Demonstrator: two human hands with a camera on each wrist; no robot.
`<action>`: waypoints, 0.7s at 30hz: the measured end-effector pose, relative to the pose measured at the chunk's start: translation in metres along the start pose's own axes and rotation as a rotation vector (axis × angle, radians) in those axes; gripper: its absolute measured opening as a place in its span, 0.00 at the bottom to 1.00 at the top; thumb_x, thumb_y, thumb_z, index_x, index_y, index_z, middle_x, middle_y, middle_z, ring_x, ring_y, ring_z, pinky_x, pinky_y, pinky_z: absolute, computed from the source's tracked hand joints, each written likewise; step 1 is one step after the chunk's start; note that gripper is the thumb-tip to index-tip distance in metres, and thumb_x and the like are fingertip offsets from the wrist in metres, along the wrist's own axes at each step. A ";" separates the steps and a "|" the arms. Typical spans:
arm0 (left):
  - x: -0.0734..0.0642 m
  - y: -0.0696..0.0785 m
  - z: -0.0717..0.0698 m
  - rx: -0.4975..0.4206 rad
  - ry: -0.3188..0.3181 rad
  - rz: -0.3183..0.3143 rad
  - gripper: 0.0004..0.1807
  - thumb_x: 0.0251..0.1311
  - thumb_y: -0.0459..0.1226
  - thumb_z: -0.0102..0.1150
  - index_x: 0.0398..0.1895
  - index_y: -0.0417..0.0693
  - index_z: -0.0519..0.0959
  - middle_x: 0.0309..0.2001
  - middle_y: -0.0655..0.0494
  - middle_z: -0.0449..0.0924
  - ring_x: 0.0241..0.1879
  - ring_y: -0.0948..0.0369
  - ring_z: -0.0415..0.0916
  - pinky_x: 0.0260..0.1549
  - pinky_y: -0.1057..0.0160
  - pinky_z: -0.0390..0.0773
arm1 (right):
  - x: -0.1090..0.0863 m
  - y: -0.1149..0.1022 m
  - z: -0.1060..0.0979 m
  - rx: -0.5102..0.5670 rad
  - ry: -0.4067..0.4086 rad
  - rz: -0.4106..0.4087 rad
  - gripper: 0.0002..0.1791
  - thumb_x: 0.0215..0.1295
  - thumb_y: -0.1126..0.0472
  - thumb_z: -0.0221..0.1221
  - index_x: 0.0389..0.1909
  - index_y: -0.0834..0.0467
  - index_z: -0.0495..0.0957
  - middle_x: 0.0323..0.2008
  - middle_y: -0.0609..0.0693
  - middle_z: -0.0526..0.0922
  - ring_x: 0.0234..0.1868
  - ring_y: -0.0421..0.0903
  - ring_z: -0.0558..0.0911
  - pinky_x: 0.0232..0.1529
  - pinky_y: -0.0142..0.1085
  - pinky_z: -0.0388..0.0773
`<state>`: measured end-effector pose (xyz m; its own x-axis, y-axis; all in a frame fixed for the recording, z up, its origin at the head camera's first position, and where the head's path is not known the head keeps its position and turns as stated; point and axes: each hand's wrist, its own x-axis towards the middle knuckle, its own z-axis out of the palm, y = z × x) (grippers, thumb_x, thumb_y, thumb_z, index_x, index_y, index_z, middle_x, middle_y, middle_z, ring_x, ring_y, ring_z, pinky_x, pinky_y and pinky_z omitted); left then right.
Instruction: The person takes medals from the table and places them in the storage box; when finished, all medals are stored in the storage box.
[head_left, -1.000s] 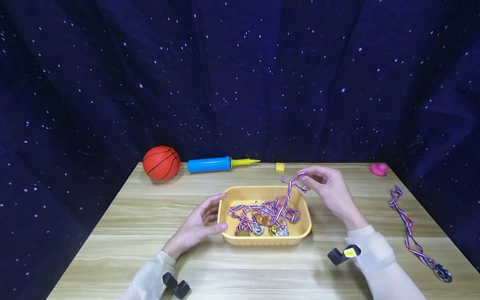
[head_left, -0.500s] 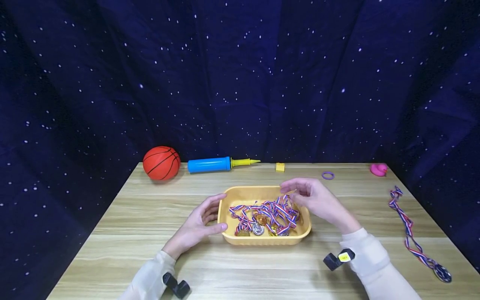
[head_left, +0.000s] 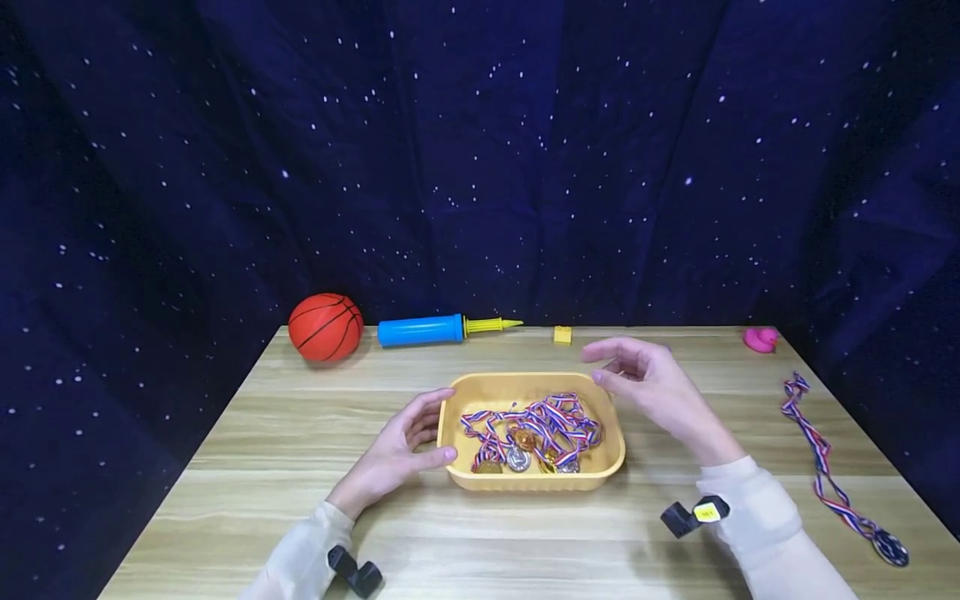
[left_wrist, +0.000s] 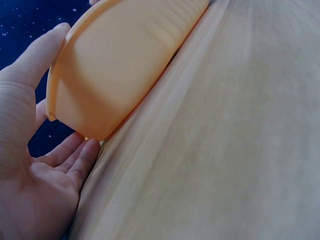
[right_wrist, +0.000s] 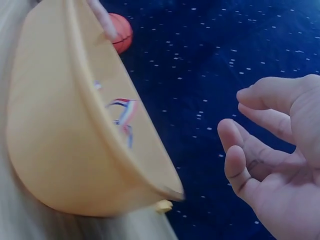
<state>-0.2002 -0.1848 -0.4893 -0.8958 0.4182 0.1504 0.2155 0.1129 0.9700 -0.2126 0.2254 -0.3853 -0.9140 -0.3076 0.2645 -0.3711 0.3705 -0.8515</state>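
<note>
A yellow-orange plastic tub (head_left: pixel 536 482) stands mid-table. In it lies a heap of medals on striped red, white and blue ribbons (head_left: pixel 555 419), with gold, silver and bronze-coloured discs at its near side. My left hand (head_left: pixel 396 443) holds the tub's left end, thumb at the near corner and index finger at the far one; the left wrist view has the thumb on the rim and fingertips (left_wrist: pixel 90 150) low against the wall. Over the tub's far right corner hovers my right hand (head_left: pixel 656 387), its fingers loosely bent with nothing between them.
Along the back edge are a red basketball (head_left: pixel 326 327), a blue pump (head_left: pixel 422 331), a small yellow block (head_left: pixel 562 334) and a pink duck (head_left: pixel 761 339). Another medal (head_left: pixel 890 547) lies at the right, its ribbon (head_left: pixel 821 454) stretched toward the back.
My right hand has lowered a medal ribbon into the tub, let it go and drawn back up to the right. My left hand stays at the tub. A purple ring seen half a second ago is hidden.
</note>
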 end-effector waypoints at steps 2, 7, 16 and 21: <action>-0.001 0.000 0.001 -0.003 0.000 -0.003 0.47 0.66 0.31 0.78 0.86 0.58 0.66 0.79 0.43 0.71 0.77 0.42 0.71 0.74 0.56 0.76 | -0.004 -0.001 -0.007 -0.004 0.020 -0.016 0.17 0.78 0.63 0.69 0.64 0.59 0.86 0.57 0.53 0.91 0.49 0.48 0.89 0.47 0.31 0.86; -0.001 0.001 0.001 -0.009 -0.004 -0.002 0.47 0.66 0.30 0.78 0.86 0.56 0.66 0.79 0.42 0.71 0.77 0.42 0.71 0.75 0.54 0.75 | -0.019 -0.005 -0.033 -0.002 0.082 -0.073 0.17 0.79 0.66 0.67 0.65 0.59 0.85 0.55 0.45 0.91 0.48 0.42 0.88 0.45 0.29 0.84; -0.001 0.000 -0.001 -0.013 -0.004 0.028 0.47 0.66 0.33 0.79 0.86 0.55 0.66 0.79 0.42 0.71 0.77 0.41 0.71 0.74 0.57 0.76 | -0.061 -0.006 -0.092 -0.049 0.240 -0.136 0.23 0.74 0.76 0.67 0.68 0.66 0.82 0.54 0.47 0.91 0.48 0.39 0.88 0.42 0.27 0.84; 0.000 0.000 0.000 -0.015 -0.008 0.024 0.47 0.66 0.31 0.78 0.86 0.55 0.66 0.79 0.42 0.71 0.77 0.41 0.71 0.74 0.57 0.76 | -0.098 0.006 -0.121 -0.143 0.341 -0.058 0.24 0.74 0.74 0.68 0.69 0.64 0.82 0.53 0.43 0.91 0.43 0.36 0.87 0.32 0.27 0.80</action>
<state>-0.2002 -0.1850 -0.4894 -0.8871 0.4282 0.1721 0.2308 0.0888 0.9689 -0.1448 0.3642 -0.3613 -0.8839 -0.0306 0.4667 -0.4209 0.4873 -0.7651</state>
